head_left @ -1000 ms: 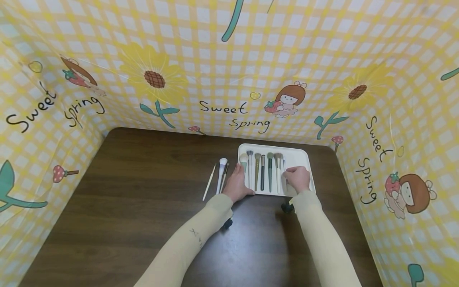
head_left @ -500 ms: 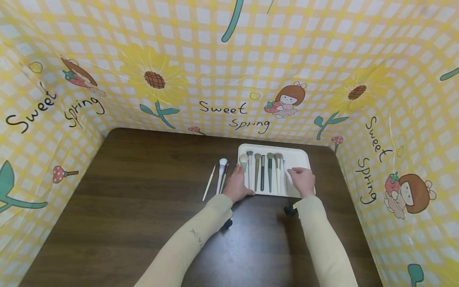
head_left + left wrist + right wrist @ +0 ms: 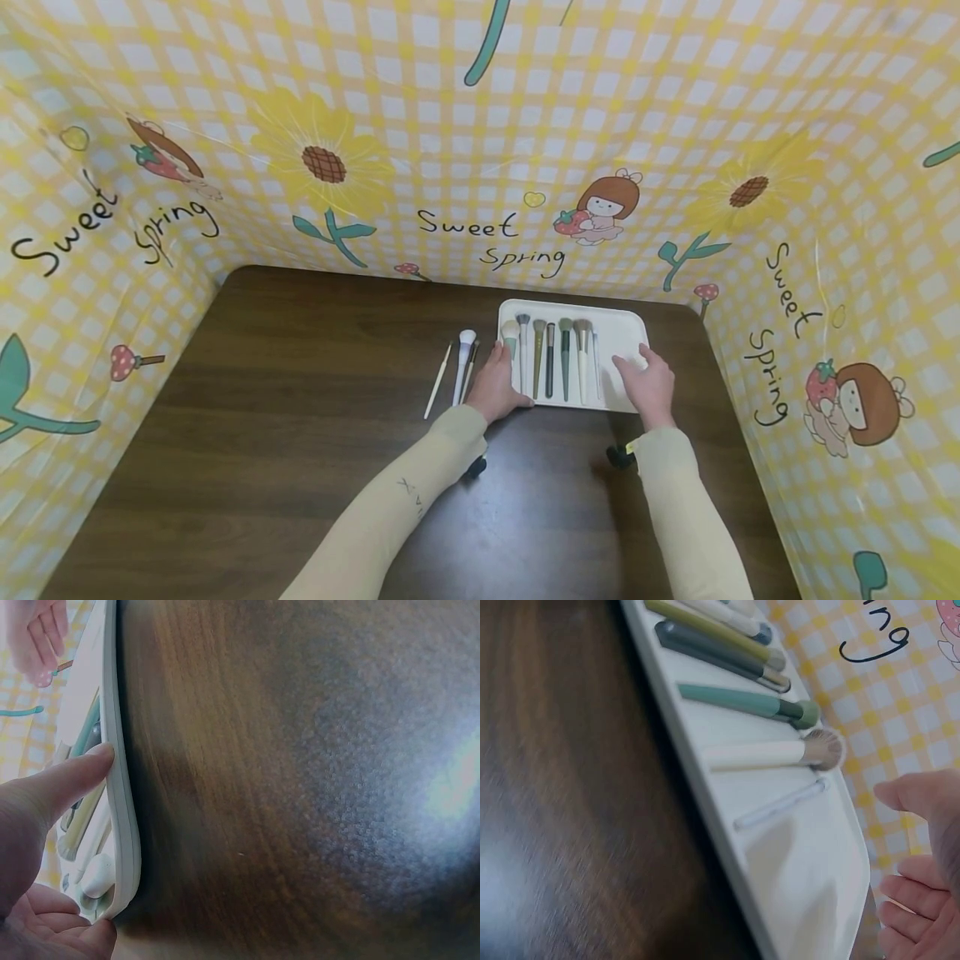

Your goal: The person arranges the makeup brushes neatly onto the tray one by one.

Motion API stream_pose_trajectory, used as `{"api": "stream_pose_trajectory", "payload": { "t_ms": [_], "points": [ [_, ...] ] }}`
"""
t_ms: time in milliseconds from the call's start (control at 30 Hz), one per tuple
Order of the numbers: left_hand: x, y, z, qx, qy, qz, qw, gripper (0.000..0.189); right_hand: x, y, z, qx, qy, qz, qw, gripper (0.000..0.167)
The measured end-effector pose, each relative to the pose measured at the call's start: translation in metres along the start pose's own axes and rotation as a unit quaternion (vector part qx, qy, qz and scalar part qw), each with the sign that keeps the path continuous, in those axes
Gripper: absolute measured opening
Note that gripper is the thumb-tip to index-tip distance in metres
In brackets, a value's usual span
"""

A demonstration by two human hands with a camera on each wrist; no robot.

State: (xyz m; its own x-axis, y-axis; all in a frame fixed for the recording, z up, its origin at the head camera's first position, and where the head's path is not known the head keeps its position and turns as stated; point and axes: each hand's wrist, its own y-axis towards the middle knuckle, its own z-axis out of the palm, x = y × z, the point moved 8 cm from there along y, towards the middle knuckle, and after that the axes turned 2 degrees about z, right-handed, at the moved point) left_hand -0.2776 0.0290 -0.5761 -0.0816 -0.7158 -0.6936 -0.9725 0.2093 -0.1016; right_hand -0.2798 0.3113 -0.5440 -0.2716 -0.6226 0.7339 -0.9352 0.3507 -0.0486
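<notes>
A white tray [image 3: 621, 323] near the back of the table bears a row of several makeup brushes, among them a green one [image 3: 735, 700] and a white-handled one with brown bristles [image 3: 761, 754]. Rightmost in the row lies a thin, pale, clear-looking stick [image 3: 780, 804]. My left hand [image 3: 495, 387] holds the tray's near left corner, thumb on the front rim and fingers at the left side. Over the right end of the tray hovers my right hand [image 3: 649, 383], fingers spread and holding nothing.
Left of the tray, a thin cream brush [image 3: 438, 382], a white fluffy brush [image 3: 462, 360] and a dark slim brush [image 3: 470, 373] lie on the brown table [image 3: 315, 400]. Yellow checked cloth [image 3: 450, 167] hangs around the back and sides.
My right hand has moved right, away from the thin stick, and its bunched fingers have spread. The stick now shows fully on the tray. The left hand stays put.
</notes>
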Motion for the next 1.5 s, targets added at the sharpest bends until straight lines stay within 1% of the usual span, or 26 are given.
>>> {"api": "stream_pose_trajectory", "payload": {
  "t_ms": [167,267,400,533,667,867,1000,1133,1233,1367,1500],
  "points": [
    [0.000,0.001,0.000,-0.001,-0.002,-0.001,1.0000,0.120,-0.007,-0.003,0.000,0.014,-0.033,-0.013,0.9993,0.087],
    [0.000,0.002,0.001,0.001,-0.001,-0.004,1.0000,0.120,-0.011,-0.004,0.003,0.032,-0.051,-0.027,0.9978,0.101],
    [-0.001,0.003,0.001,0.000,0.003,-0.004,1.0000,0.120,-0.019,-0.007,0.009,0.062,-0.061,-0.036,0.9956,0.118],
    [-0.001,0.003,0.001,0.002,0.003,-0.004,1.0000,0.120,-0.029,-0.010,0.015,0.086,-0.073,-0.038,0.9928,0.131],
    [0.000,0.003,0.002,0.004,0.005,-0.007,1.0000,0.120,-0.037,-0.014,0.019,0.100,-0.081,-0.045,0.9907,0.141],
    [0.002,0.004,0.004,0.005,0.013,-0.005,0.9999,0.120,-0.039,-0.017,0.020,0.104,-0.083,-0.071,0.9886,0.146],
    [0.002,0.004,0.004,0.007,0.009,-0.003,0.9999,0.120,-0.038,-0.018,0.021,0.109,-0.095,-0.087,0.9856,0.148],
    [0.003,0.003,0.003,0.006,0.009,0.002,0.9999,0.120,-0.039,-0.017,0.022,0.113,-0.104,-0.092,0.9838,0.150],
    [0.002,0.002,0.002,0.005,0.009,0.009,0.9999,0.119,-0.039,-0.017,0.022,0.107,-0.102,-0.096,0.9844,0.150],
    [0.002,0.000,-0.003,0.000,0.014,0.021,0.9997,0.115,-0.038,-0.016,0.021,0.101,-0.099,-0.103,0.9846,0.149],
    [0.001,-0.001,-0.014,-0.014,0.027,0.034,0.9990,0.109,-0.036,-0.015,0.021,0.101,-0.103,-0.108,0.9837,0.148]
  ]
}}
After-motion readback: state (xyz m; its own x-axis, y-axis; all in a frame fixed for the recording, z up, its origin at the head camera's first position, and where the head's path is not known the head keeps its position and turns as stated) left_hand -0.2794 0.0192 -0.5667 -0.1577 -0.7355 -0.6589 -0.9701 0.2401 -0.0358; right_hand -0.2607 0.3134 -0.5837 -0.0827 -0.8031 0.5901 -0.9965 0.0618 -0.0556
